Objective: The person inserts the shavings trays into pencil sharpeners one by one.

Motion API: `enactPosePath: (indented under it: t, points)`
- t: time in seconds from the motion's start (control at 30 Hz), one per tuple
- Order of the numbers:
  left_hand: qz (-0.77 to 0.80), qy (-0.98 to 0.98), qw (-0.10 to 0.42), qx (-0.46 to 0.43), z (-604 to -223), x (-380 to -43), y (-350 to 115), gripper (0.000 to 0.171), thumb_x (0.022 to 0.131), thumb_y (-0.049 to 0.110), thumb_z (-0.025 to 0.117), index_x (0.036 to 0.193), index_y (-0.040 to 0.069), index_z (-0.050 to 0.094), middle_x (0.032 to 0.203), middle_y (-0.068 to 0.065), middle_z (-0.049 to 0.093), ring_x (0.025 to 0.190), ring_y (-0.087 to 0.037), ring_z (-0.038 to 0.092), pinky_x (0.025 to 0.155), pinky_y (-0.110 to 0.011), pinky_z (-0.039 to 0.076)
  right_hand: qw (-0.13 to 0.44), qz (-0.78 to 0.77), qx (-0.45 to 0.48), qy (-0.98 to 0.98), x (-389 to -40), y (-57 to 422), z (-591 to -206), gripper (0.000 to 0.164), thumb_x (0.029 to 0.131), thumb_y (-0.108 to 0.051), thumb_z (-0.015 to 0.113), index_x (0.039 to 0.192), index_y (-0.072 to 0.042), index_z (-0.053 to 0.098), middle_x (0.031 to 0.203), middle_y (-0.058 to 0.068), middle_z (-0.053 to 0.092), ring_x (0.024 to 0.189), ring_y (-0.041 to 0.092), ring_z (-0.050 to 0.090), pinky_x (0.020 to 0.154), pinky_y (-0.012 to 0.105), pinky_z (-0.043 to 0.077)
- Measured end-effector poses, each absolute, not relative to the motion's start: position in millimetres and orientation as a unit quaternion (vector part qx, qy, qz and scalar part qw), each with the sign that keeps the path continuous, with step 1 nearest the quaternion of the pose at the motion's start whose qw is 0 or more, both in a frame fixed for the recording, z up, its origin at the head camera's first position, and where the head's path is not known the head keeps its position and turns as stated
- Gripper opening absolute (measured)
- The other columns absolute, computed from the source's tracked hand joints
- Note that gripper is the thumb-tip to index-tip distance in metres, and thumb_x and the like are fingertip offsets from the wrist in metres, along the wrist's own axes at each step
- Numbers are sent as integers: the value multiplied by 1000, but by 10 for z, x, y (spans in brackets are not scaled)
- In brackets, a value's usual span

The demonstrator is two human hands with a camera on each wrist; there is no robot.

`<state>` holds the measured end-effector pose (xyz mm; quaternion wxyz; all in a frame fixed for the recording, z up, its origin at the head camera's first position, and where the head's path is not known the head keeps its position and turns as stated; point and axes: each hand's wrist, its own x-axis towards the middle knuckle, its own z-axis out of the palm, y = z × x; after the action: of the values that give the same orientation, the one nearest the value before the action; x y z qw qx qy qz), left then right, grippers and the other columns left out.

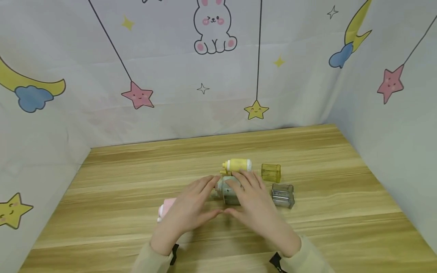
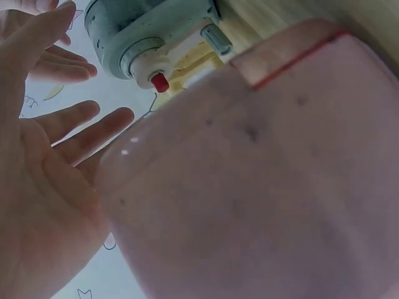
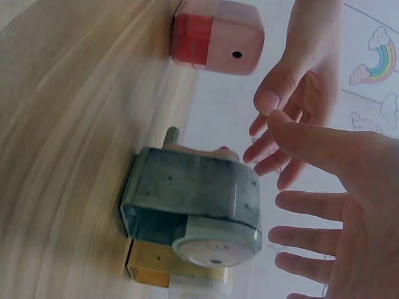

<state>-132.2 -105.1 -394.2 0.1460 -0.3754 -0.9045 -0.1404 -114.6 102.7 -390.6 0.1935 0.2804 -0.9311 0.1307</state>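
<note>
A green crank pencil sharpener [image 1: 231, 195] stands between my two hands. My left hand [image 1: 191, 203] is at its left with fingers extended, and my right hand [image 1: 254, 197] is at its right, fingers spread. The thumbs meet or nearly meet in front. In the right wrist view, a gap shows between the fingers and the green sharpener [image 3: 193, 187]; its drawer slot is empty. A pink sharpener [image 1: 167, 206], partly hidden by my left hand, has a red drawer [image 3: 192, 38] in it. Behind the green one lies a yellow sharpener [image 1: 239, 165].
To the right of the sharpeners lie a see-through yellow drawer [image 1: 271, 172] and a see-through grey drawer [image 1: 282, 195]. The wooden table [image 1: 119, 178] is bordered at the back and sides by a printed white cloth [image 1: 170, 76].
</note>
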Motion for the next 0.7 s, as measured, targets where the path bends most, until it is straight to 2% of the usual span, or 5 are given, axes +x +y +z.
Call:
enactPosePath:
  t: [0.17,0.33,0.53,0.7]
  points:
    - [-134,-906,144,-375,-3929,-1342,-976,90,72,49,68,143,14,23,131,-11,47,117,-22,42,97,-43,41,186,128,273,-935,-1156,1131,-3874,79,59,-53,74,124,-14,50,131,14,48,126,32,28,107,58,18]
    - [-134,-908,137,-372,-3927,-1375,-907,90,72,48,69,142,13,25,132,-10,46,117,-22,42,98,-43,41,173,126,278,-936,-1179,1200,-3857,84,56,-54,76,125,-14,49,132,14,46,128,32,22,108,58,12]
    - [-138,-904,129,-383,-3944,-1434,-812,88,70,47,70,139,9,30,132,-10,45,118,-22,39,98,-44,41,152,117,268,-944,-1194,1297,-3885,85,57,-56,74,127,-14,49,133,14,45,129,33,21,107,60,12]
    - [-125,-909,111,-381,-3957,-1469,-741,88,72,48,68,140,10,28,137,-11,42,121,-25,36,95,-50,42,137,114,248,-952,-1207,1393,-3911,87,59,-61,69,129,-14,46,136,13,43,129,32,20,105,64,11]
